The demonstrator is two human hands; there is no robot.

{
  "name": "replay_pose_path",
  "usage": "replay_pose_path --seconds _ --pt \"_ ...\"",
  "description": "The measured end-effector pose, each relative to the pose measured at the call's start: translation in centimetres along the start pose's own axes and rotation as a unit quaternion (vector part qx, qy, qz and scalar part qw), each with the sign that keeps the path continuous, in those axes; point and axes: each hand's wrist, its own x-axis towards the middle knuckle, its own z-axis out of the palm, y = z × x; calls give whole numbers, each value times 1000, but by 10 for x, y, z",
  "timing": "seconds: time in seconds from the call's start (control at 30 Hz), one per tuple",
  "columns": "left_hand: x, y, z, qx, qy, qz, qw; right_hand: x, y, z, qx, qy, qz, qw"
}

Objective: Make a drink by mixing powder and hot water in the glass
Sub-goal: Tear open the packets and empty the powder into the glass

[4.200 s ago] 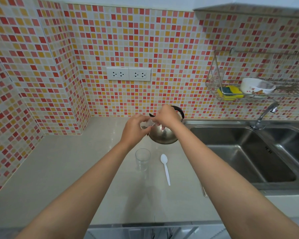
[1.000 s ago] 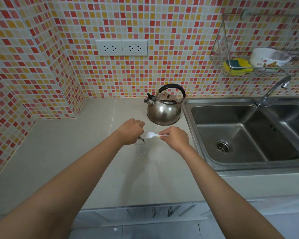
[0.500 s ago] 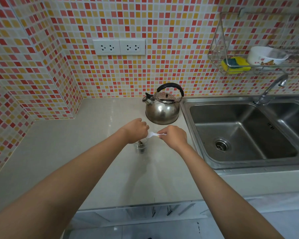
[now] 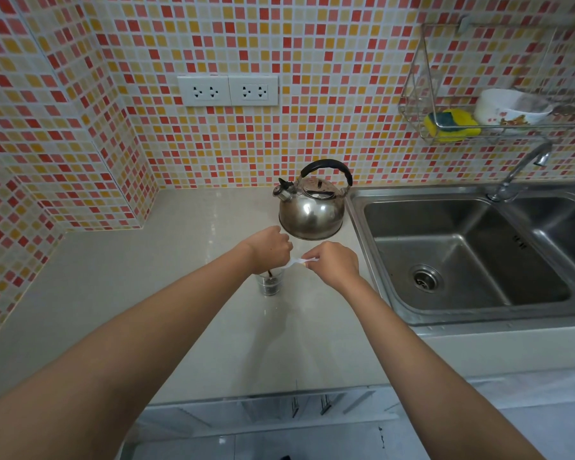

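Left hand [image 4: 270, 249] clenched above the glass [image 4: 270, 284] on the bench [image 4: 186, 293], seemingly tipping dark powder in; right hand [image 4: 334, 263] pinches a white spoon [image 4: 296, 262] at the rim; kettle [image 4: 311, 207] waits behind.

**One head camera, looking forward and down**

There is only one view, so no part of the scene is shared with another. The wide-angle camera sits on the person's head and looks forward and down along both forearms. The fingers [image 4: 311, 262] meet near the middle of the frame, about an arm's reach away. Under them lies the bench [image 4: 186, 293], beyond them the tiled wall [image 4: 312, 61], to their right the sink [image 4: 472, 260]. Straight lines bend near the edges.
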Motion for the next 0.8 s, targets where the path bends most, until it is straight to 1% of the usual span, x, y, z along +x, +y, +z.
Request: replay_pose_path --seconds 0.3,0.57,0.8 --pt "-1 1 -2 25 -2 5 1000 -1 1 0 -11 -1 -10 1000" --pt "-2 2 0 11 -8 -9 1000 -2 1 -1 -10 -1 -15 1000" --pt "-3 3 -3 21 -6 -2 1000 -1 1 0 -23 -6 -18 1000"
